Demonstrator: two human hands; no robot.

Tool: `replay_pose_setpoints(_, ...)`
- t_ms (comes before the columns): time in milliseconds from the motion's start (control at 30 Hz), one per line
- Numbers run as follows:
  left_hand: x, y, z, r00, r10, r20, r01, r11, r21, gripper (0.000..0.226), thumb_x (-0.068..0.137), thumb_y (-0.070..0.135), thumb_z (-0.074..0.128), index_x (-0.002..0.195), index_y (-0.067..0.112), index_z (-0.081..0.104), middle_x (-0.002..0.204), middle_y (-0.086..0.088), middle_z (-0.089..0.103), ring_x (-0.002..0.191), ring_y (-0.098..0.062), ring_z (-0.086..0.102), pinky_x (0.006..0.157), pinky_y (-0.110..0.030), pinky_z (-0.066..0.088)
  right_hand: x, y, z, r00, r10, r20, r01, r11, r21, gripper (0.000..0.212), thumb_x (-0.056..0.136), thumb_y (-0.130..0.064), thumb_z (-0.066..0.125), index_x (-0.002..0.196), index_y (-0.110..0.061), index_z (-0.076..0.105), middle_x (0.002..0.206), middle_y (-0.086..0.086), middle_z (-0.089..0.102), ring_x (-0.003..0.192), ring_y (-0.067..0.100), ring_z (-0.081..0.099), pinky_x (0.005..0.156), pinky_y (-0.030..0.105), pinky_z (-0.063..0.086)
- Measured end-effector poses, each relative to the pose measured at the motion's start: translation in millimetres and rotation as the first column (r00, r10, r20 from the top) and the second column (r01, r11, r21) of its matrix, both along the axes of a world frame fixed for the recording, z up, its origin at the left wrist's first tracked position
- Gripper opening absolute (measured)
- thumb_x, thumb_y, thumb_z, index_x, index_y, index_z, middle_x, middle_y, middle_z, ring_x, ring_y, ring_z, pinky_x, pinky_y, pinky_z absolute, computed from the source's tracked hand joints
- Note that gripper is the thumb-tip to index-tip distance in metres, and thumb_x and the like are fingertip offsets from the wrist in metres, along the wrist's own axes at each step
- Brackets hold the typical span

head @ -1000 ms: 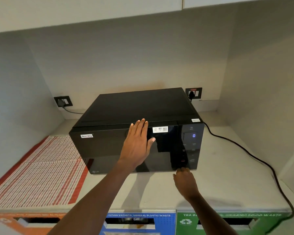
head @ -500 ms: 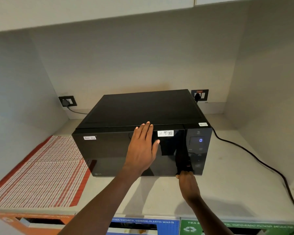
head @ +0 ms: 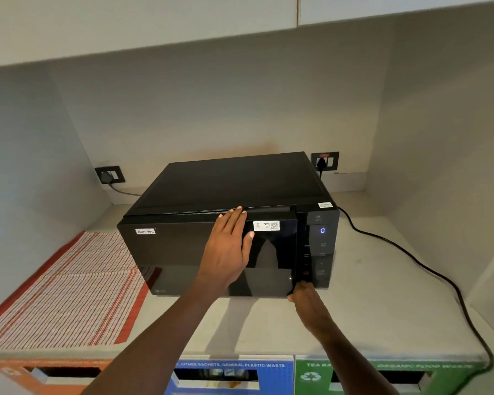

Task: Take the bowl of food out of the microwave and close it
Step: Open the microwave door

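Head view: the black microwave sits on the pale surface, its door shut or nearly so, and the bowl of food is not visible. The left hand lies flat and open against the door front, fingers spread upward. The right hand touches the door's lower right corner; its fingers are hidden, so its grip cannot be told. A striped cloth lies to the left.
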State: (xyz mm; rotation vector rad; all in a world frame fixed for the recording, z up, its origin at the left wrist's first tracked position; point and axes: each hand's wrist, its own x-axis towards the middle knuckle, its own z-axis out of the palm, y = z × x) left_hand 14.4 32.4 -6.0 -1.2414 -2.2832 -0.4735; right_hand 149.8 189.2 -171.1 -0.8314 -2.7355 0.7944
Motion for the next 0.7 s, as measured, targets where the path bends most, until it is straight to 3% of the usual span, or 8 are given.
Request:
replay_pose_setpoints(100, 1.7, -5.9, 1.5, 0.999, -0.037, 0.033, 0.036, 0.999, 0.019, 0.051, 0.102, 0.040, 0.031, 0.144, 0.012, 0.043, 0.150, -0.007, 0.048, 0.142, -0.023, 0.038, 0.118, -0.033, 0.017, 2.5, -0.1, 2.8, 0.999, 0.015, 0.038, -0.012, 0.998, -0.062, 0.031, 0.096, -0.005, 0.047, 0.122, 0.012, 0.050, 0.131, 0.025, 0.050, 0.120, 0.037, 0.047, 0.075, 0.000, 0.041)
replay_pose_setpoints(133, 2.1, -8.7, 1.8, 0.997, -0.053, 0.052, 0.052, 0.998, 0.029, 0.051, 0.103, 0.040, 0.031, 0.144, 0.013, 0.043, 0.150, -0.006, 0.048, 0.142, -0.022, 0.038, 0.119, -0.033, 0.018, 4.9, 1.2, 3.5, 1.000, -0.006, 0.008, 0.007, 0.998, -0.066, 0.033, 0.094, -0.006, 0.050, 0.122, 0.013, 0.048, 0.130, 0.024, 0.050, 0.120, 0.038, 0.047, 0.068, -0.002, 0.039)
replay_pose_setpoints(267, 7.0, -19.5, 2.6, 0.990, -0.103, 0.094, 0.095, 0.992, 0.081, 0.048, 0.103, 0.037, 0.032, 0.143, 0.013, 0.045, 0.147, -0.006, 0.051, 0.141, -0.020, 0.040, 0.120, -0.036, 0.025, 15.3, -1.2, 17.8, 0.994, -0.007, -0.108, -0.019, 0.972, -0.235, 0.031, 0.079, -0.013, 0.072, 0.105, -0.005, 0.059, 0.101, 0.009, 0.061, 0.090, 0.021, 0.061, 0.065, 0.014, 0.039)
replay_pose_setpoints(467, 16.8, -33.9, -1.3, 0.981, -0.159, 0.107, 0.139, 0.975, 0.173, 0.043, 0.103, 0.030, 0.037, 0.139, 0.012, 0.051, 0.143, -0.005, 0.055, 0.138, -0.016, 0.045, 0.120, -0.034, 0.026, 35.2, -13.2, 22.8, 0.987, -0.018, -0.162, -0.045, 0.924, -0.380, 0.027, 0.067, -0.003, 0.081, 0.077, -0.017, 0.060, 0.061, -0.014, 0.058, 0.050, -0.007, 0.057, 0.047, 0.002, 0.039)
replay_pose_setpoints(567, 20.7, -42.9, -4.7, 0.978, -0.177, 0.110, 0.149, 0.963, 0.223, 0.040, 0.103, 0.028, 0.039, 0.137, 0.013, 0.053, 0.141, -0.003, 0.058, 0.136, -0.014, 0.047, 0.120, -0.033, 0.027, 45.8, -20.9, 28.5, 0.987, 0.034, -0.159, -0.094, 0.916, -0.389, 0.025, 0.063, 0.000, 0.082, 0.073, -0.018, 0.068, 0.049, -0.022, 0.063, 0.049, -0.011, 0.058, 0.050, 0.003, 0.041)
replay_pose_setpoints(700, 26.5, -58.4, -8.1, 0.970, -0.210, 0.119, 0.175, 0.952, 0.252, 0.039, 0.102, 0.027, 0.041, 0.137, 0.014, 0.054, 0.140, -0.001, 0.058, 0.136, -0.012, 0.046, 0.119, -0.030, 0.024, 58.9, -31.5, 31.6, 0.980, 0.116, -0.161, -0.169, 0.914, -0.370, 0.029, 0.062, 0.009, 0.081, 0.073, -0.015, 0.070, 0.061, -0.019, 0.066, 0.056, -0.007, 0.061, 0.058, 0.006, 0.045)
